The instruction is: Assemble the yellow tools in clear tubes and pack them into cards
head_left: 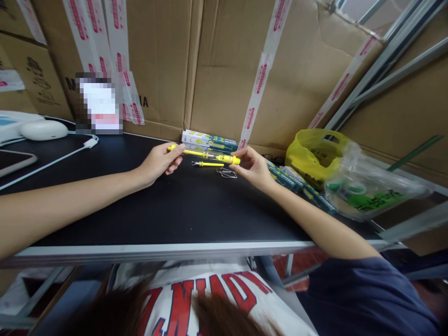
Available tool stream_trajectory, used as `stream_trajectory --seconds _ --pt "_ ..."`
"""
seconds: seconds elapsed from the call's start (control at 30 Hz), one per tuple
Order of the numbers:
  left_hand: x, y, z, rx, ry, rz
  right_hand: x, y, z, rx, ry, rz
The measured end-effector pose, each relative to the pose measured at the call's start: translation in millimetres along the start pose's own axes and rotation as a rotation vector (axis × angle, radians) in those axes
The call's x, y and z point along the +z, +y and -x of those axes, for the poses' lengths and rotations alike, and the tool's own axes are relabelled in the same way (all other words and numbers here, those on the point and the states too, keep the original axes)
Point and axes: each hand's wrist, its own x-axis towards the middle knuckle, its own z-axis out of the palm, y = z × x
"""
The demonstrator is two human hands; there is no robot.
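Note:
A thin yellow pen-like tool point(196, 152) with a clear section lies level between my hands, just above the black table. My left hand point(163, 163) pinches its left end between thumb and fingers. At the thicker right end, the thumb and fingers of my right hand point(255, 169) close around the yellow cap. Just below the tool, a shorter yellow rod point(212, 164) with a metal tip rests on the table. Beside that rod, near my right thumb, is a bent metal wire piece point(227, 173). What exact kind the tool is, I cannot tell.
Printed slim boxes point(206, 139) lie behind my hands, and more boxes point(297, 179) are to the right. A yellow plastic bag point(315, 154) and a clear bag point(371, 189) stand there. At left are a white cable point(52, 163), a phone point(16, 161) and a white rounded case point(44, 130). Cardboard point(224, 70) walls the back.

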Motion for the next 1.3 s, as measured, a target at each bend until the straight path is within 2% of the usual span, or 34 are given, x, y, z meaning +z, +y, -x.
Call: stream_trajectory --seconds 0.33,0.53,0.77,1.03,1.3 --pt "0.1 0 -1 0.016 0.013 0.017 0 -2 -3 0.039 -0.027 -0.152" --pt "-2.3 0 0 0.068 -0.038 -0.1 0 2 -3 0.077 -0.014 -0.176" --pt "-3.0 0 1 0.076 -0.049 -0.104 1 0 -1 0.065 -0.02 -0.156" --pt "1.6 5 0 0.01 -0.072 0.058 -3 2 -7 0.076 0.028 -0.152" --pt "0.8 2 1 0.049 -0.054 -0.034 -2 8 -4 0.045 0.027 -0.062"
